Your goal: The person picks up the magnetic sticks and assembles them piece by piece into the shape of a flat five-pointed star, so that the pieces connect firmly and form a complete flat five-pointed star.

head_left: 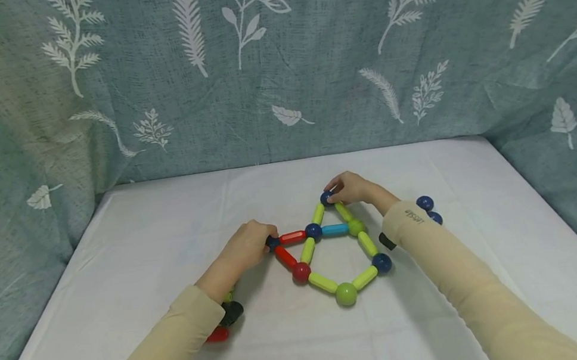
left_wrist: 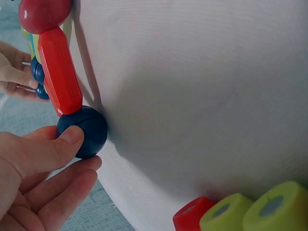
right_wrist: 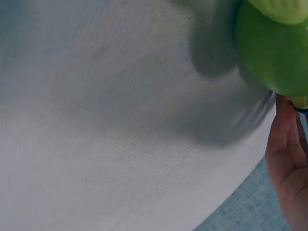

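Observation:
A construction of magnetic rods and balls lies in the middle of the head view. Its left tip is a dark blue ball (left_wrist: pixel 89 132), pinched by my left hand (head_left: pixel 248 244) between thumb and fingers. Two red rods (left_wrist: pixel 61 72) run from that ball, one to a red ball (head_left: pixel 302 272), one to another blue ball (head_left: pixel 313 231). At the far tip, my right hand (head_left: pixel 352 188) pinches a blue ball (head_left: pixel 326 199) joined to two lime rods (head_left: pixel 343 211). A light blue rod (head_left: pixel 335 230) and a green ball (right_wrist: pixel 276 53) sit below it. More lime rods close the near loop at a green ball (head_left: pixel 346 294).
Loose blue balls (head_left: pixel 425 203) lie beside the right forearm. Near the left wrist are a loose red rod (left_wrist: pixel 192 214) and lime rods (left_wrist: pixel 276 207), partly hidden by the arm in the head view. A white cloth (head_left: pixel 163 213) covers the table; a patterned curtain (head_left: pixel 334 114) hangs behind.

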{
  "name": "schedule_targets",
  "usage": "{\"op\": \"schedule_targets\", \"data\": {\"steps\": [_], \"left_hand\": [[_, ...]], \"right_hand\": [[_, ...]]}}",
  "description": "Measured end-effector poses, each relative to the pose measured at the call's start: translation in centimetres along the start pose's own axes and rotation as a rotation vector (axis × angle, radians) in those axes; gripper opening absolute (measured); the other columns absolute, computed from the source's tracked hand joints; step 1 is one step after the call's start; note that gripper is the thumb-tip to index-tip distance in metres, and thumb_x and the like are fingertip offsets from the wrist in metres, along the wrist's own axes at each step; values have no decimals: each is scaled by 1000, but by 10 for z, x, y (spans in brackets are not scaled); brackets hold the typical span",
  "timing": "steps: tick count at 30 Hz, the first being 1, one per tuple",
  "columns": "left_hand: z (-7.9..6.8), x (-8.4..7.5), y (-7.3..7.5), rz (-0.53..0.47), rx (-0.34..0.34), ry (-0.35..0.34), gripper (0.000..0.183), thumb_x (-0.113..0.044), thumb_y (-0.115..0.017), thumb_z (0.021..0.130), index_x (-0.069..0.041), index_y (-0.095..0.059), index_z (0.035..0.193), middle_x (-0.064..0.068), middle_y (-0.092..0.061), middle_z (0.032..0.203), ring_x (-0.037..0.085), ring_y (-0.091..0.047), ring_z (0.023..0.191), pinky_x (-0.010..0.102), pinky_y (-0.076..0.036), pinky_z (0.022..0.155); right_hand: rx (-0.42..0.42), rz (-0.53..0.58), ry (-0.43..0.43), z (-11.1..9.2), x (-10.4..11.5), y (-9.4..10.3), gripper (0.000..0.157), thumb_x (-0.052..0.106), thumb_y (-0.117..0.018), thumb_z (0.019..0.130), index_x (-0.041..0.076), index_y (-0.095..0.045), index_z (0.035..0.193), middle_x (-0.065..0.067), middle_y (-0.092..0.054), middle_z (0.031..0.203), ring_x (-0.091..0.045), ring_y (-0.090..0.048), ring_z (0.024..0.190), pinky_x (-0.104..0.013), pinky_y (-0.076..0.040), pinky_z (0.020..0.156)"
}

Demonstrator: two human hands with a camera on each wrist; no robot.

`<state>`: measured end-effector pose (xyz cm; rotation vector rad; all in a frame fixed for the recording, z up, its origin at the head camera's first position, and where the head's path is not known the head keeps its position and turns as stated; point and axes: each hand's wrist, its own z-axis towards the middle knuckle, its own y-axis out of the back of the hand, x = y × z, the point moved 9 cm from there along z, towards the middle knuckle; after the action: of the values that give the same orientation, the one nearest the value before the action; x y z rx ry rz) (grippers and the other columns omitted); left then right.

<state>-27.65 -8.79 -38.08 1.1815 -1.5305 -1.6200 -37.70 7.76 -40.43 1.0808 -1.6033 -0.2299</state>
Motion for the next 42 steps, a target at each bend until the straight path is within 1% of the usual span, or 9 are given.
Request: {"op": "schedule_targets", "data": {"steps": [4,7,11,18,23,27,32,38,42], "left_hand": [[0,0,0,4,0,-5,22,4,-70,76,-4,-68,96,12,-67,92,21,-63,84,32,-51,78],[0,0,0,3,3,-2,22,3,-70,76,-4,-68,97,12,-67,92,21,-63,84,33,-51,79],[-2,0,0,-4,6,6,23,4,-70,76,-4,-68,97,12,-67,94,21,-63,84,33,-50,79],[-3,-1,0,-5,15,7,23,4,-70,76,-3,-67,98,13,-67,95,22,-63,86,33,-50,80],[-2,-1,1,-13,13,12,23,3,-70,76,-3,-68,99,12,-67,95,21,-62,86,33,-50,80],[-3,0,1,-18,12,15,24,3,-70,76,-3,-68,99,12,-67,95,22,-62,87,33,-50,80],[-3,0,0,-23,14,18,23,3,-70,77,-3,-68,99,12,-67,96,21,-63,87,33,-50,80],[-3,0,-1,-15,12,21,24,2,-70,77,-4,-67,100,13,-67,97,22,-62,90,32,-50,80],[-4,2,0,-17,12,25,24,3,-70,77,-4,-67,100,13,-66,98,24,-62,91,33,-50,81]], "right_hand": [[11,6,-4,1,0,-1,37,10,-55,91,0,-51,126,-22,-48,129,-29,-52,110,-32,-48,82],[18,-1,8,2,1,-3,37,11,-54,92,0,-51,127,-22,-46,130,-29,-50,112,-33,-48,82],[26,-14,22,3,4,-5,37,12,-53,93,1,-50,128,-22,-46,131,-30,-50,112,-34,-48,82],[45,-19,12,3,4,-6,37,12,-52,93,0,-49,128,-23,-45,131,-30,-50,112,-34,-48,83],[52,55,-8,1,-2,-5,36,11,-51,94,-1,-48,128,-22,-45,130,-31,-50,112,-36,-48,85],[64,126,-10,1,-5,-6,37,11,-51,94,-2,-47,128,-23,-45,128,-31,-50,112,-37,-47,86],[75,180,-11,-1,-7,-7,38,8,-52,93,-4,-44,128,-24,-43,128,-32,-50,111,-38,-46,88],[83,225,-12,-2,-9,-8,39,7,-51,93,-5,-42,128,-24,-43,126,-30,-52,106,-37,-46,87],[94,236,-17,-5,-7,-7,40,9,-49,94,-4,-41,131,-24,-43,129,-31,-51,109,-37,-46,88]]}}
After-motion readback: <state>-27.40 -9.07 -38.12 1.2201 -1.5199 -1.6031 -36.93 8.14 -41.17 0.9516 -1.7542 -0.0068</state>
